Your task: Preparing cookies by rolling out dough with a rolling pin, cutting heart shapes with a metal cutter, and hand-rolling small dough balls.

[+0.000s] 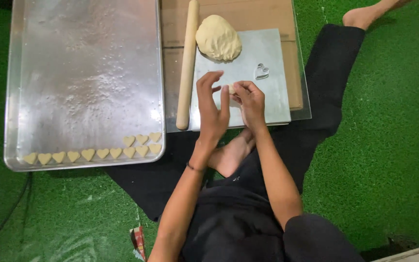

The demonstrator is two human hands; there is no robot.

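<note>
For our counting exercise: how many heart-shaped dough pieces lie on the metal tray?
12 dough hearts, all along the near edge of the tray: nine in the front row, three more behind its right end. None looks hidden.

Small red-striped packet lies on green floor

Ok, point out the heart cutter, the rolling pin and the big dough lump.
heart cutter (261, 72), head view, on its metal outline.
rolling pin (187, 63), head view, middle of the wooden shaft.
big dough lump (218, 38), head view, centre of its top.
</note>
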